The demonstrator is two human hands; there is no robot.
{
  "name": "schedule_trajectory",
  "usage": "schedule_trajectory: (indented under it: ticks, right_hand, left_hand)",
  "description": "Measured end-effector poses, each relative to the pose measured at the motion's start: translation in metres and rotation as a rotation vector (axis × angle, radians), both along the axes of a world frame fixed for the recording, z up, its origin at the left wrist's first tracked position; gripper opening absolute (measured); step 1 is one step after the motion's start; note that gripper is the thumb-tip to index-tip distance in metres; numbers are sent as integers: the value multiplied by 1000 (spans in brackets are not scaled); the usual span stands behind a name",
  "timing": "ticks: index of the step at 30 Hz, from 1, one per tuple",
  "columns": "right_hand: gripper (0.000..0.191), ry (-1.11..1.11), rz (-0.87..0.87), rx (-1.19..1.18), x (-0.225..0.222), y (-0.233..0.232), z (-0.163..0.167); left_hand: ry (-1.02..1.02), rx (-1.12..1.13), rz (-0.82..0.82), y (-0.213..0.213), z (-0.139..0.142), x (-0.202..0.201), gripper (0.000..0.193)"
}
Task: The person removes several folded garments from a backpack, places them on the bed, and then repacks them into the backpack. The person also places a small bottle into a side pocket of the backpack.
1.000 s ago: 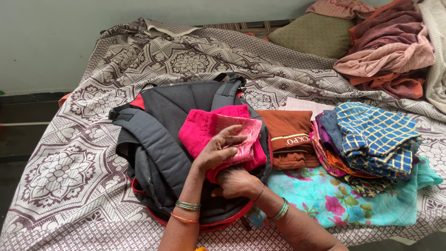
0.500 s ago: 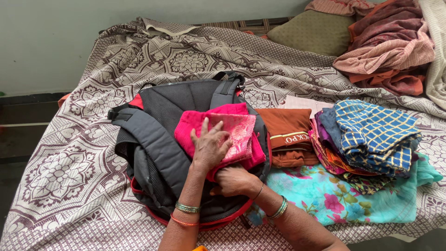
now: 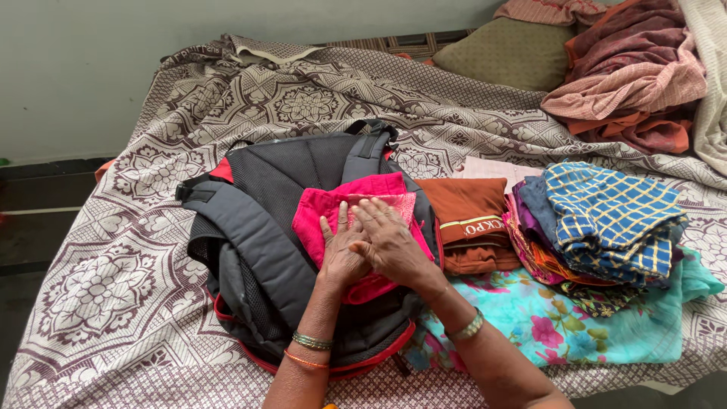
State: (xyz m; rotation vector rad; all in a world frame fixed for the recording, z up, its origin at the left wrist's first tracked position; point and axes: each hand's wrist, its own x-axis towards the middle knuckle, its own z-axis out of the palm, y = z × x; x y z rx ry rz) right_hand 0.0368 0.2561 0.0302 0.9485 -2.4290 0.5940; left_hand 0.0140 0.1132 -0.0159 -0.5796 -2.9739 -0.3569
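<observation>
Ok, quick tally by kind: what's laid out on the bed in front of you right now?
Backpack, grey-black with red trim: 1
Pink folded cloth, under left hand and right hand: 1
Brown folded garment: 1
Blue checked folded garment: 1
Turquoise floral cloth: 1
Olive cushion: 1
Total: 6, leaving out the mixed layers beneath the checked one and the loose heap at the far corner.

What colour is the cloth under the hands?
Bright pink cloth, seen in the head view, lying on the backpack.
</observation>
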Motion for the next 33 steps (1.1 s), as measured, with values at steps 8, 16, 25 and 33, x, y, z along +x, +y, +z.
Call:
schedule_trajectory:
  ticks: [8, 16, 25, 33]
  right_hand:
    - [82, -191, -331, 381, -22, 20, -46]
    - [80, -194, -340, 417, -19, 17, -41]
    - [80, -221, -332, 392, -19, 17, -41]
    - [80, -261, -333, 387, -18, 16, -39]
  left_hand:
    - [-3, -56, 228, -17, 8, -3, 63]
    - [-41, -22, 456, -41, -1, -14, 60]
    - [-8, 81, 576, -63, -11, -23, 69]
    - [307, 258, 604, -77, -21, -26, 47]
